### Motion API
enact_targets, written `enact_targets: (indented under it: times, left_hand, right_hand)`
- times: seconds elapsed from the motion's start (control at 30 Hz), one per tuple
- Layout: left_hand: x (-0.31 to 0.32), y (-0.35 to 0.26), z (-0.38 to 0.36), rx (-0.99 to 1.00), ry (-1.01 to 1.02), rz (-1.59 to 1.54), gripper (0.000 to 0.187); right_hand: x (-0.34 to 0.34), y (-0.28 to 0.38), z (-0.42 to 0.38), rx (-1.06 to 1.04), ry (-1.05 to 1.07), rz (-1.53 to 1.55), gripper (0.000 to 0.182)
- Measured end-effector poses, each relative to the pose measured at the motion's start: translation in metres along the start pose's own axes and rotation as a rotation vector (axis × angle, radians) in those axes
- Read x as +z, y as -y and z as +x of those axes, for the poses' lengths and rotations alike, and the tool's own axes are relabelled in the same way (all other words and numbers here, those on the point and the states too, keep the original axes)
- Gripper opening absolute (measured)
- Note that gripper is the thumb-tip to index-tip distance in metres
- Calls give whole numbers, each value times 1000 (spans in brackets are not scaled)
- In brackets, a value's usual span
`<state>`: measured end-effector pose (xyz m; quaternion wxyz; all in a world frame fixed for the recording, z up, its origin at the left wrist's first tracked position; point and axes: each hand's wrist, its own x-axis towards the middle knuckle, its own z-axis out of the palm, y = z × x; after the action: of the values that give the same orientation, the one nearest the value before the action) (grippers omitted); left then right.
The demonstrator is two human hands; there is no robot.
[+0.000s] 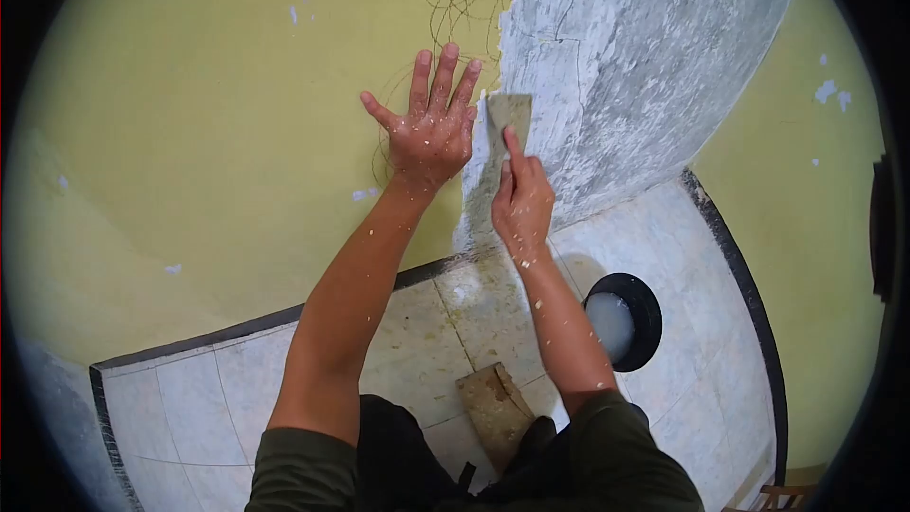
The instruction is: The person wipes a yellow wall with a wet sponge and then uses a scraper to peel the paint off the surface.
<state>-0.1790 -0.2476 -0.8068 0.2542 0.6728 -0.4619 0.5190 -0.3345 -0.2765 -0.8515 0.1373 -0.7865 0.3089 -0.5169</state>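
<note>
My left hand [431,133] lies flat with fingers spread against the yellow-green painted wall [237,133], just left of the ragged paint edge. In my right hand [524,207] is a scraper [512,110], its wide blade dusty and pointing up the wall. My index finger stretches along the blade. The blade is at the border between the yellow paint and the bared white-grey wall surface [626,66]. Its handle is hidden inside my hand. Pale paint flakes dot both my hands and forearms.
A black bucket [647,322] with cloudy whitish liquid stands on the tiled floor [701,360] to the right. A worn brownish block or board [495,408] lies near my feet. Dark skirting [227,332] edges the wall. Paint crumbs litter the tiles below.
</note>
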Motion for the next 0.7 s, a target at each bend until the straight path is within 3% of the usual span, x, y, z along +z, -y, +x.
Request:
enact_targets:
  times: [0.13, 0.27, 0.7]
  left_hand:
    - [-1, 0, -1, -9, 24, 1, 51]
    - [2, -1, 0, -19, 7, -2, 51]
    - [-3, 1, -1, -8, -1, -77, 52]
  right_hand:
    - [18, -2, -3, -10, -96, -39, 61]
    - [-10, 22, 27, -21, -53, -168, 57]
    - [-11, 17, 13, -10, -9, -236, 58]
